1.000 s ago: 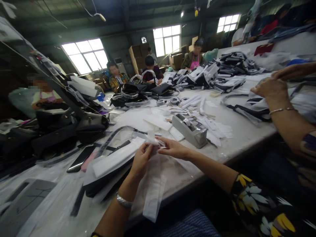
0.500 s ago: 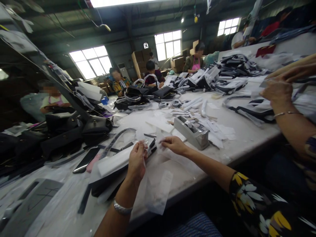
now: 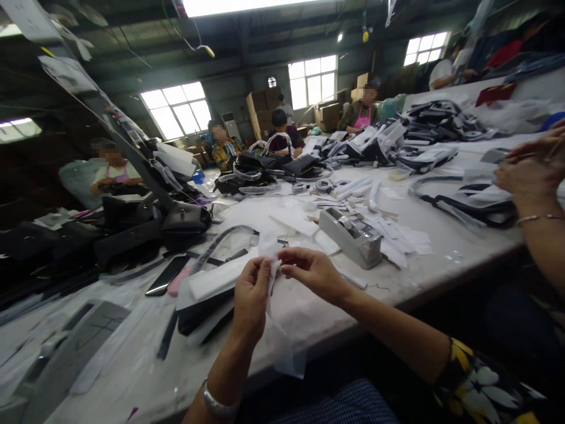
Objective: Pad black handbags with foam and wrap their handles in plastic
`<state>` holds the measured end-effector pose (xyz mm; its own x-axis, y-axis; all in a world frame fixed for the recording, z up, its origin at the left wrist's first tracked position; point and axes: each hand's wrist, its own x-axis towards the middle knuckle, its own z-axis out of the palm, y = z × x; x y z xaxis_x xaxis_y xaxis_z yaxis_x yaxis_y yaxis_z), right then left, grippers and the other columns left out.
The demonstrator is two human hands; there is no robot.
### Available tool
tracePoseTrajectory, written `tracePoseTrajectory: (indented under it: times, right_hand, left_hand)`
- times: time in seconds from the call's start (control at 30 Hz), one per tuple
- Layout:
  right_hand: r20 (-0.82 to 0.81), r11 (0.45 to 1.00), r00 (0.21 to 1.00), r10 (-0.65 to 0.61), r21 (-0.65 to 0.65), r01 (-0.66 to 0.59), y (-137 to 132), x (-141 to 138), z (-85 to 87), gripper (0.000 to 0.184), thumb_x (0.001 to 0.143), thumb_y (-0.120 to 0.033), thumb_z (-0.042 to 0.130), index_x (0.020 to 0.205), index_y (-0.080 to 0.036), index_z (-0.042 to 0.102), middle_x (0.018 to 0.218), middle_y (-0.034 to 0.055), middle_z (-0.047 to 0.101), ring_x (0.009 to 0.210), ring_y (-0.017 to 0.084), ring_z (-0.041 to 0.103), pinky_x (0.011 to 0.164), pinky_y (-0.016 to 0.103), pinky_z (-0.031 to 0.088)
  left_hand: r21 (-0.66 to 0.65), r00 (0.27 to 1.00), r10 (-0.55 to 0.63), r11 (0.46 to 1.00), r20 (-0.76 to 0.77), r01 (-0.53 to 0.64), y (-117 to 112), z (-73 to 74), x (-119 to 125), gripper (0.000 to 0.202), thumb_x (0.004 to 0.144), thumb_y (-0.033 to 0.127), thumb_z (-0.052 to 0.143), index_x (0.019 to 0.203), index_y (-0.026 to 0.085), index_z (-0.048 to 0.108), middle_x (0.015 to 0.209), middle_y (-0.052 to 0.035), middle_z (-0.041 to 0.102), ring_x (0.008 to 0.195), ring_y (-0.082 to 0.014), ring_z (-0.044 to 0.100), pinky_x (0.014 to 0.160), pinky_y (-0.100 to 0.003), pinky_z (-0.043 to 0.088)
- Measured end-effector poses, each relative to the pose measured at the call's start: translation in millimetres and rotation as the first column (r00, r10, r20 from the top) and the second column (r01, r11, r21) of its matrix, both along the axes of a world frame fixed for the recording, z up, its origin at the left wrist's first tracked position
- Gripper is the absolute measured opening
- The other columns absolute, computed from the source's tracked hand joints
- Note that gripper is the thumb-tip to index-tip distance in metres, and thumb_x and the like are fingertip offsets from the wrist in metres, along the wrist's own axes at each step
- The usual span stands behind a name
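Both my hands hold up a thin translucent white plastic sheet (image 3: 282,347) above the table's near edge. My left hand (image 3: 251,299) pinches its top edge, fingers closed. My right hand (image 3: 311,272) pinches the same top edge from the right, close to the left hand's fingertips. The sheet hangs down below my hands past the table edge. Just left of my hands lies a black bag with white foam wrap (image 3: 207,297) on it.
A grey tape dispenser (image 3: 352,235) stands right of my hands among white paper strips. Black bags (image 3: 145,227) pile up at the left, and more bags and wrapped handles (image 3: 269,168) lie farther back. A co-worker's hands (image 3: 529,171) are at the right. Several people sit around the white table (image 3: 424,259).
My hands have drawn together at the sheet's top edge, and the sheet now hangs narrower and folded. The view has shifted a little leftward.
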<state>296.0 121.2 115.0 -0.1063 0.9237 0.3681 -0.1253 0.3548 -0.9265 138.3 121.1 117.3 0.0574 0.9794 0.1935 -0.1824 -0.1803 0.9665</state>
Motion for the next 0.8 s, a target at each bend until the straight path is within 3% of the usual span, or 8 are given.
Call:
tracePoseTrajectory:
  times: [0.17,0.33,0.47,0.57,0.7,0.8]
  right_hand:
    - [-0.090,0.998,0.996,-0.026,-0.051,0.022,-18.7,-29.7,2.2,0.025,0.076,-0.038,0.078,0.086,-0.016,0.074,0.078,0.0040,0.073,0.075,0.017,0.069,0.075,0.032,0.057]
    - [-0.009,0.996,1.000,0.002,-0.093,-0.003,-45.0,-62.4,-3.5,0.023,0.078,-0.040,0.078,0.083,-0.018,0.073,0.075,0.0026,0.070,0.069,0.015,0.064,0.067,0.027,0.054]
    - [-0.036,0.963,0.990,0.138,-0.230,-0.142,-67.7,-90.4,-12.0,0.027,0.078,-0.043,0.077,0.082,-0.017,0.074,0.072,0.0027,0.070,0.066,0.014,0.063,0.067,0.027,0.053]
    - [-0.080,0.887,0.950,0.303,-0.340,-0.312,-79.6,-115.3,-21.4,0.034,0.083,-0.050,0.071,0.088,-0.016,0.076,0.075,0.0043,0.072,0.068,0.014,0.066,0.072,0.027,0.054]
    - [-0.075,0.754,0.844,0.531,-0.412,-0.512,-93.1,-159.7,-43.5,0.039,0.081,-0.053,0.071,0.093,-0.017,0.078,0.080,0.0055,0.075,0.068,0.014,0.067,0.068,0.027,0.055]
    - [0.035,0.728,0.800,0.599,-0.441,-0.525,-102.5,-197.3,-62.4,0.031,0.075,-0.047,0.077,0.086,-0.017,0.079,0.075,0.0052,0.075,0.064,0.015,0.067,0.063,0.026,0.053]
  left_hand:
    - [0.010,1.000,0.019,1.000,0.010,-0.019,-24.8,-1.6,-11.3,0.029,0.089,0.046,0.065,0.086,0.018,0.062,0.066,0.0041,0.048,0.054,-0.0070,0.036,0.048,-0.018,0.030]
    - [0.017,0.960,0.279,0.960,0.039,-0.280,-45.6,-6.5,-45.0,0.029,0.085,0.046,0.070,0.084,0.018,0.062,0.062,0.0055,0.044,0.050,-0.0060,0.033,0.044,-0.017,0.027]
    - [-0.033,0.848,0.498,0.865,0.183,-0.501,-64.2,-7.9,-96.3,0.031,0.082,0.047,0.073,0.083,0.018,0.059,0.061,0.0066,0.044,0.045,-0.0034,0.030,0.040,-0.014,0.022]
    - [-0.075,0.799,0.573,0.818,0.182,-0.570,-92.7,-8.0,-143.1,0.032,0.080,0.046,0.075,0.084,0.018,0.059,0.063,0.0061,0.047,0.043,-0.0016,0.030,0.038,-0.012,0.021]
    - [-0.080,0.644,0.754,0.656,0.134,-0.751,-155.9,2.9,-205.0,0.030,0.076,0.040,0.079,0.082,0.017,0.061,0.062,0.0052,0.051,0.042,-0.0008,0.031,0.038,-0.011,0.023]
    - [-0.056,0.519,0.850,0.525,0.092,-0.849,-214.0,24.2,-239.0,0.024,0.077,0.035,0.078,0.086,0.017,0.064,0.062,0.0051,0.051,0.041,-0.0008,0.031,0.036,-0.011,0.022]
